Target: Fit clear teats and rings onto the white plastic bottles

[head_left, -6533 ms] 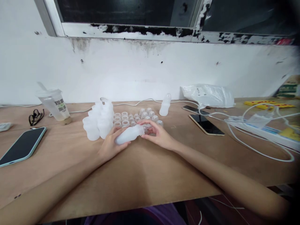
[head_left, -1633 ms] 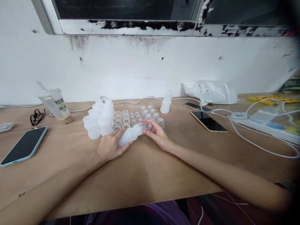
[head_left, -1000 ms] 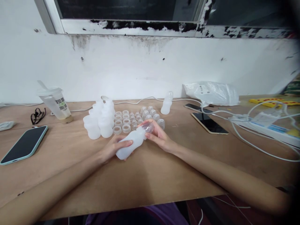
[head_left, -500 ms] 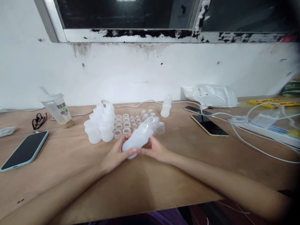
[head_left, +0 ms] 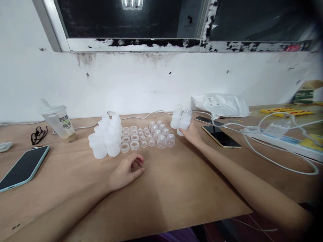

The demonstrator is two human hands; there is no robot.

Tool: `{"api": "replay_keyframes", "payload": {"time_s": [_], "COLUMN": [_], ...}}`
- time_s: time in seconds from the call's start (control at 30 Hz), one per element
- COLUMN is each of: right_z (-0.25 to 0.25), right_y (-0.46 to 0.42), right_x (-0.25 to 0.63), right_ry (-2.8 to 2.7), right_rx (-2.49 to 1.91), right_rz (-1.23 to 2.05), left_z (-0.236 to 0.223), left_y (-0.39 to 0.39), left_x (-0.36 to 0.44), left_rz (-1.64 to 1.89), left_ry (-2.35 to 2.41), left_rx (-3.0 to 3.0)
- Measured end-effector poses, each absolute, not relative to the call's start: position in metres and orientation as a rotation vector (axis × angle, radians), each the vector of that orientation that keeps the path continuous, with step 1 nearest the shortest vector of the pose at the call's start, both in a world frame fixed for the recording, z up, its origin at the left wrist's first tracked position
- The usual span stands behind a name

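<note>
My right hand [head_left: 192, 133] is closed around the lower part of a capped baby bottle [head_left: 186, 117], a cloudy white one with a clear dome cap. Just left of it another capped baby bottle [head_left: 176, 117] stands upright. My left hand [head_left: 127, 170] rests on the table, loosely curled, thumb and fingers apart with nothing between them. In front of that hand are rows of clear collar rings [head_left: 134, 145], small nipples [head_left: 144, 143] and clear dome caps [head_left: 161, 142]. White bottle bodies [head_left: 100, 149] stand grouped to the left.
On the left lie a phone [head_left: 25, 166] and black glasses [head_left: 39, 135], near a drink cup [head_left: 60, 124]. Two phones, one of them gold-edged [head_left: 222, 137], a power strip [head_left: 280, 136] with looping cables and a white plastic bag [head_left: 220, 104] occupy the right side.
The bottle held in both hands has moved right and back, beside the standing one, in my right hand alone. My left hand has let go and stays near the front.
</note>
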State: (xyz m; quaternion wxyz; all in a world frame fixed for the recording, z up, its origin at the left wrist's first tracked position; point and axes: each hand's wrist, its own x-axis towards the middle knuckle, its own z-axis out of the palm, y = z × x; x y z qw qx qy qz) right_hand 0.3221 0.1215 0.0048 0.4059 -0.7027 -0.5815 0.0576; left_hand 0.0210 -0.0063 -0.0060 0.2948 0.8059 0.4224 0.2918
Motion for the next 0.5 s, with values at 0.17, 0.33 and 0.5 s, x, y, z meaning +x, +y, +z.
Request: {"api": "replay_keyframes", "payload": {"time_s": [0.17,0.33,0.5], "right_z": [-0.005,-0.007,-0.01], "right_y": [0.129,0.135,0.136], "right_x": [0.325,0.329,0.331], "right_ry": [-1.479,-1.495,-1.51], "right_rx": [-1.783,-1.789,-1.763], "right_rz": [0.095,0.093,0.114], "left_z": [-0.005,-0.003,-0.004], "left_y": [-0.007,-0.008,-0.007], "left_x": [0.021,0.02,0.021], "left_rz": [0.751,0.746,0.731], "left_ry": [1.148,1.152,1.162], "left_rx": [2.167,2.197,2.222]}}
